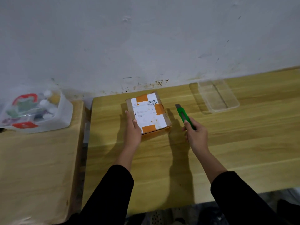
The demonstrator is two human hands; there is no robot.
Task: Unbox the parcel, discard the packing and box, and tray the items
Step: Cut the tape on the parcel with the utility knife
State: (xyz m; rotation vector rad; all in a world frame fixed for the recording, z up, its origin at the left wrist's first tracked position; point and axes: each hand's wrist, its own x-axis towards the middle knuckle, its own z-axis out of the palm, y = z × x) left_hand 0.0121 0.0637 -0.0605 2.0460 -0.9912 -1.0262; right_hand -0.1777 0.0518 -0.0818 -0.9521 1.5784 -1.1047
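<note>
Our left hand (132, 129) lies flat with fingers extended and together against the left side of the taped parcel (148, 113), thumb touching its top edge; our right hand (197, 133) has its fingers closed around the green utility knife (185, 116), blade exposed and pointing away, just right of the parcel. The clear tray (218, 96) sits well apart on the table (243, 143), back right. A plastic bin (65, 111) of mixed items rests on the adjacent left table.

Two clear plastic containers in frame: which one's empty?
The clear tray on the right table near the wall is empty. The tub on the left table is full of small colourful items.
</note>
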